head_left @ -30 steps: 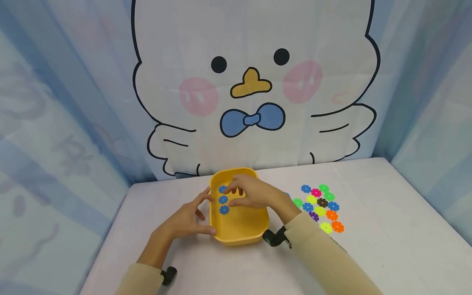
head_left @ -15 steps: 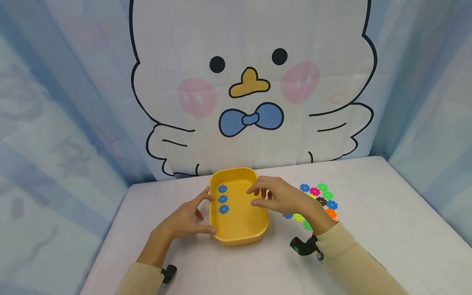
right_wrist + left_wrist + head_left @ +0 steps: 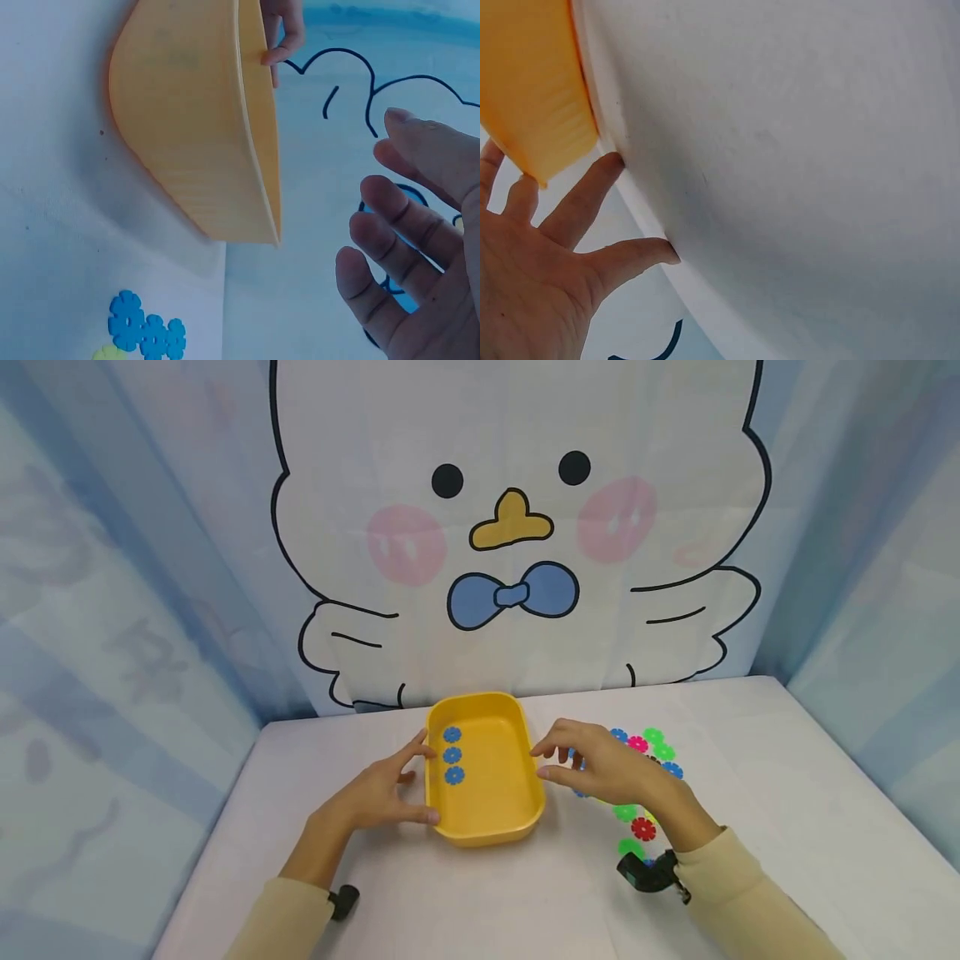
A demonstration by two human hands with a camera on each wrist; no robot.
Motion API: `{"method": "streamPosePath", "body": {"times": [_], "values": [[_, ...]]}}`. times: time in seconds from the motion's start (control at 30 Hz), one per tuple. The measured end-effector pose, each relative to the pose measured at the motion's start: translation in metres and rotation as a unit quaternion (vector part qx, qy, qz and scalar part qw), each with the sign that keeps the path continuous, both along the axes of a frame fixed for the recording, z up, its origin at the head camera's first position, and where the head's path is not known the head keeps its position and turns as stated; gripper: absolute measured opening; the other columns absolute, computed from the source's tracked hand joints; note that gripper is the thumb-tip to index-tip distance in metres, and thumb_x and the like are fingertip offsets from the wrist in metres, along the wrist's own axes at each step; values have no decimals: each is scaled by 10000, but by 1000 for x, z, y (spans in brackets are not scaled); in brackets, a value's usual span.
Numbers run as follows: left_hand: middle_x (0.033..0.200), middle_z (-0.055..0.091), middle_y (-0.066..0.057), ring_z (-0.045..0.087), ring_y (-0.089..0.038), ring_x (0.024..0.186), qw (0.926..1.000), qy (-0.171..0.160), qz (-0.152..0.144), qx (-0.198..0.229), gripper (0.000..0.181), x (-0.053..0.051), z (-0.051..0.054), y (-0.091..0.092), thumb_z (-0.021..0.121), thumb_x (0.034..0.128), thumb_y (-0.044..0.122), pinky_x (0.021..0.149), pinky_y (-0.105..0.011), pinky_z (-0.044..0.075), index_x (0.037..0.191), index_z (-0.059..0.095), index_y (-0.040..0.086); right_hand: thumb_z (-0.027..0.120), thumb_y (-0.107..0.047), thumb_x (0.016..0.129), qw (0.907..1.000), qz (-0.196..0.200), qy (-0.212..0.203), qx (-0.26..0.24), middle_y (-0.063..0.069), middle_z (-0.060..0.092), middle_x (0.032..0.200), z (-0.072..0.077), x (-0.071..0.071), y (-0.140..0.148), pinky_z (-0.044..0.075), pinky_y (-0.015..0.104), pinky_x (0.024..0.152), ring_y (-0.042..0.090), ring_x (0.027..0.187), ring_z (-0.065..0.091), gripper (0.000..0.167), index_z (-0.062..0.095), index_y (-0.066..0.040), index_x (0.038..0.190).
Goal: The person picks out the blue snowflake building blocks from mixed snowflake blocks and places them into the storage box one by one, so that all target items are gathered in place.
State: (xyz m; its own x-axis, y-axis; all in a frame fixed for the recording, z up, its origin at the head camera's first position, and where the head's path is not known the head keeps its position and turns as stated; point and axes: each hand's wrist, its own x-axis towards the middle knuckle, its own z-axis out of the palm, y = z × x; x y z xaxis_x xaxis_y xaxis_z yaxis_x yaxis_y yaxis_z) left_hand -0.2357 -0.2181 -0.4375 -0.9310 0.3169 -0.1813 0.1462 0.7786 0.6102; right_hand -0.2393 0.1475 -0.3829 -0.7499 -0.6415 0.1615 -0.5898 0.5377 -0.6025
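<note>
A shallow yellow tray [image 3: 487, 810] lies on the white table. Down its left side runs a column of three blue snowflake discs [image 3: 453, 755]. The thumb and fingertips of my left hand [image 3: 375, 793] touch the tray's left rim; in the left wrist view that hand [image 3: 540, 262] has its fingers spread and fairly straight. Just beyond the right rim hovers my right hand [image 3: 600, 764], between tray and loose discs. Its fingers bend loosely with nothing between them, as the right wrist view of this hand [image 3: 420, 255] confirms. My right forearm hides part of the loose discs.
Several loose snowflake discs in mixed colours, among them a red disc [image 3: 643, 828] and a green disc [image 3: 654, 737], lie to the tray's right. A fabric backdrop [image 3: 510, 660] with a cartoon bird rises behind the table's far edge.
My right hand has moved right, from above the blue discs in the tray to outside its right rim. The left hand stays at the left rim, and the three discs have not moved.
</note>
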Motion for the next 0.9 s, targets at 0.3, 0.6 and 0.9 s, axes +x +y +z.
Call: {"method": "streamPosePath", "body": {"times": [0.3,0.6,0.9], "values": [[1707,108,191,570,-349,1350,10000,13,35,76,927,2,-2,0,899,670,623,1052,-596,499,1447,449,393,736,-321,966,9998,-55,146,-128,-151,644,1037,1,3,31,583,258,752,71,922,584,273,696,-217,1215],[1719,147,123,590,-325,1330,9999,83,8,149,910,-1,-6,7,850,711,661,1066,-614,481,1482,447,395,772,-264,937,9978,-519,352,208,-150,639,1035,4,2,73,583,233,735,72,907,578,307,688,-221,1230],[1708,109,194,603,-327,1312,9999,132,27,102,884,1,-6,2,873,709,622,1074,-581,488,1454,466,375,751,-243,954,9961,-724,497,74,-153,633,994,-10,0,92,578,257,752,58,889,592,275,698,-197,1219]]}}
